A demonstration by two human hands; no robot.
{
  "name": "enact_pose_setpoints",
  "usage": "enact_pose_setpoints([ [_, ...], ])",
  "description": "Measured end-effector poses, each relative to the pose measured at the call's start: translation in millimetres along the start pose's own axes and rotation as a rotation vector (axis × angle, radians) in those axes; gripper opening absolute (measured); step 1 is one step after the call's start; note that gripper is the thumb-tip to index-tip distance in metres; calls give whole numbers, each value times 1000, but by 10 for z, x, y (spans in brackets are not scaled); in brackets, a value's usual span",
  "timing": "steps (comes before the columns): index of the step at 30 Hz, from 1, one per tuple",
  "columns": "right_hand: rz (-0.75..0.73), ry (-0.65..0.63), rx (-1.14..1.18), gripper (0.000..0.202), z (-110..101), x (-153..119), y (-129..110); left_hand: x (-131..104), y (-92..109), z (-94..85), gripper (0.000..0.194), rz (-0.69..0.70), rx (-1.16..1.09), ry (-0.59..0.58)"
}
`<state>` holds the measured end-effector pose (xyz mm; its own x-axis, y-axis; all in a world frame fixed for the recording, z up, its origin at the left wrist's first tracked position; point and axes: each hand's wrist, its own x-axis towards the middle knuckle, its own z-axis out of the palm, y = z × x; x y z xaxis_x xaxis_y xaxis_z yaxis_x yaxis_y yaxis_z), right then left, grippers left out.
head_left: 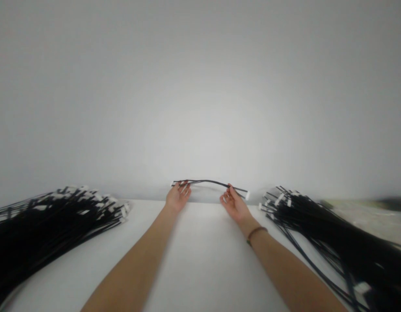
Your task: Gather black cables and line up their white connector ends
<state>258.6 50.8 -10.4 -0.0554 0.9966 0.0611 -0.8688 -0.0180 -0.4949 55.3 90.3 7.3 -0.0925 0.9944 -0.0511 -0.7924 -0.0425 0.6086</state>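
Note:
A thin black cable [207, 180] with white ends spans between my two hands near the table's far edge, bowed slightly upward. My left hand [178, 197] holds it close to its left end, between thumb and fingers. Near the right end, my right hand [234, 203] pinches the cable, and the white connector [247, 195] sticks out beyond the fingers. The cable's strands look spread apart at both ends.
On the left of the white table [200, 260] lies a big pile of black cables [50, 229] with white connectors. Another such pile [330, 229] lies on the right, beside clear plastic material [379, 219]. A pale wall [200, 95] rises behind the table.

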Motion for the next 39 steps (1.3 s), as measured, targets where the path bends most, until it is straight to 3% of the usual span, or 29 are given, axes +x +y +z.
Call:
enact_pose_setpoints([
  [8, 31, 45, -36, 20, -42, 27, -24, 5, 15, -1, 6, 19, 60, -17],
  [18, -69, 237, -186, 12, -84, 77, 17, -15, -31, 59, 9, 75, 61, -82],
  [24, -137, 287, -350, 15, -76, 107, 58, -23, -50, 39, 15, 94, 190, -122],
  [28, -188, 286, -463, 17, -99, 138, 95, 1, 2, -96, 17, 121, 383, -113],
  [30, -210, 280, -532, 19, -124, 154, 124, -3, 61, -180, 16, 61, 515, -192],
  [33, -223, 214, -792, 25, -144, 144, 162, -62, 125, -224, 17, -132, 640, -418],
  [36, -228, 69, -1064, 32, -104, 75, 167, -171, 76, -125, 23, -354, 747, -690],
  [39, -202, -69, -1120, 35, -26, -11, 144, -256, -75, 18, 27, -491, 832, -856],
])
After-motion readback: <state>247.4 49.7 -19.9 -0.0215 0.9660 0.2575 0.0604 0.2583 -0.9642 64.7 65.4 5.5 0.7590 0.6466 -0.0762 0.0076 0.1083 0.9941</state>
